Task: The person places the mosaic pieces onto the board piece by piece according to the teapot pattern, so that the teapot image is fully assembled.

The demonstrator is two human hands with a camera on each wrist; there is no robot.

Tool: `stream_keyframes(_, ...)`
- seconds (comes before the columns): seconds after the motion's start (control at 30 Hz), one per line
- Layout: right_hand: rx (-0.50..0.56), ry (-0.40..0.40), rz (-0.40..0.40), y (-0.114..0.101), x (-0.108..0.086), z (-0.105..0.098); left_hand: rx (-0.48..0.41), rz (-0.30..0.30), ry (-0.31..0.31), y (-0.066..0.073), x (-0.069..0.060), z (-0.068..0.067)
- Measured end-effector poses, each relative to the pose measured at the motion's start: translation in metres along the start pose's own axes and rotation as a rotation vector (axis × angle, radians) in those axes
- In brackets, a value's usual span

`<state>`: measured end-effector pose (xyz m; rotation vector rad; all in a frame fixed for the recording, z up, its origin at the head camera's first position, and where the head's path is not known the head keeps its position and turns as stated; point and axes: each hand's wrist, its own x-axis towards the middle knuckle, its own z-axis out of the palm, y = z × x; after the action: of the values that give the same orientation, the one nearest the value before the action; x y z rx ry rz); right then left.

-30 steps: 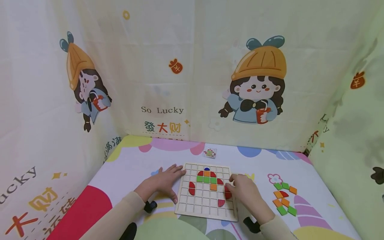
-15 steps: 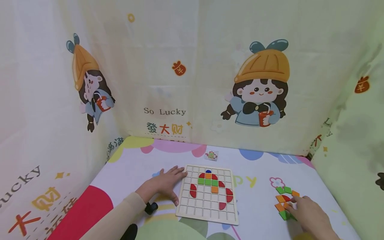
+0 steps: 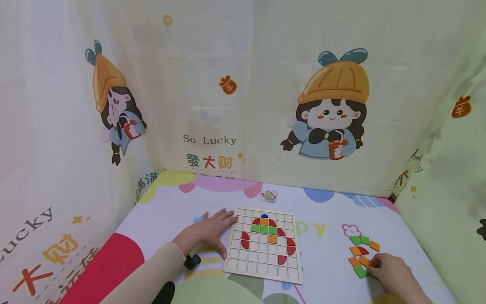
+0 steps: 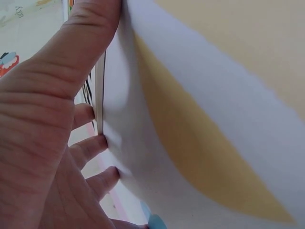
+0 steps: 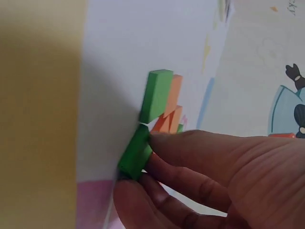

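A pale wooden grid board (image 3: 262,276) lies on the table, holding red quarter-round, green and orange square tiles and a blue piece at the top. My left hand (image 3: 210,232) rests at its left edge with fingers spread; the left wrist view shows the thumb and fingertips touching that edge. Far to the right, my right hand (image 3: 392,272) is at a cluster of loose tiles. In the right wrist view, its thumb and fingers pinch a green square tile (image 5: 135,151), next to another green tile (image 5: 156,95). The head view mostly hides the pinched tile behind the hand.
Loose orange tiles (image 3: 374,245), green tiles (image 3: 360,271) and a red piece (image 3: 363,251) lie beside the right hand. Behind the board is a small picture card (image 3: 268,195). Printed cloth walls (image 3: 258,126) enclose the table at the back and sides.
My right hand has left the board's right edge, moved right to the loose tiles, and now pinches a green one. My left hand has stayed at the board's left edge.
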<state>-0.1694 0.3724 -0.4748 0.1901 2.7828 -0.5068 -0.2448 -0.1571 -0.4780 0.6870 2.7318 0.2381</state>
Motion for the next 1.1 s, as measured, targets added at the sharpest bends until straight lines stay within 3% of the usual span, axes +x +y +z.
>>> stream_keyframes(0.27,0.12,0.016,0.005,0.001,0.003,0.001,0.0,0.006,0.005,0.001,0.001,0.001)
stream_keyframes(0.53,0.214,0.11,-0.129,-0.028,-0.004,-0.011,-0.017,0.0,0.01,0.0,0.001,0.001)
stream_keyframes(0.73,0.443,0.02,-0.215,-0.062,-0.001,-0.014,-0.018,0.0,0.007,-0.001,0.0,0.001)
stream_keyframes(0.9,0.62,-0.057,-0.237,-0.094,0.009,-0.01,-0.004,0.007,0.013,-0.001,0.0,0.0)
stream_keyframes(1.1,0.672,-0.061,-0.261,-0.13,0.015,0.0,-0.014,0.015,0.014,-0.001,0.0,0.0)
